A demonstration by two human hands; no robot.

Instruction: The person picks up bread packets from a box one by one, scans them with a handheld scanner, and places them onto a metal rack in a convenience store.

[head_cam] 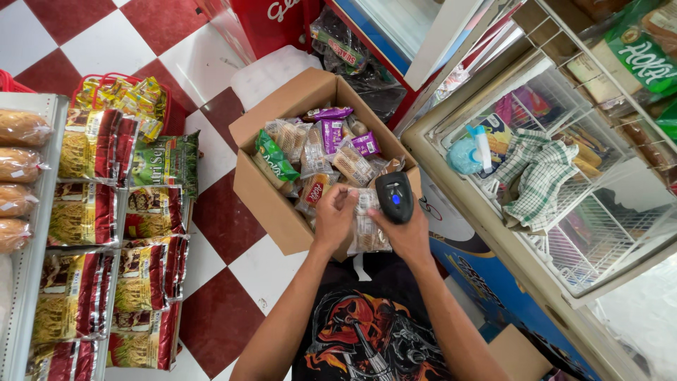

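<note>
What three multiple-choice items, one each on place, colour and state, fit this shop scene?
1. Where is the cardboard box?
A on a shelf
B on the tiled floor
C in the freezer

2. What colour light shows on the scanner?
A blue
B green
C red

3. How is the clear packet held?
A lying in the box
B hanging from a hook
C held in the hands, left hand gripping it, right hand also holding the scanner

Answers: B, floor tiles surround the box; A, a blue dot glows; C, fingers grip it.
</note>
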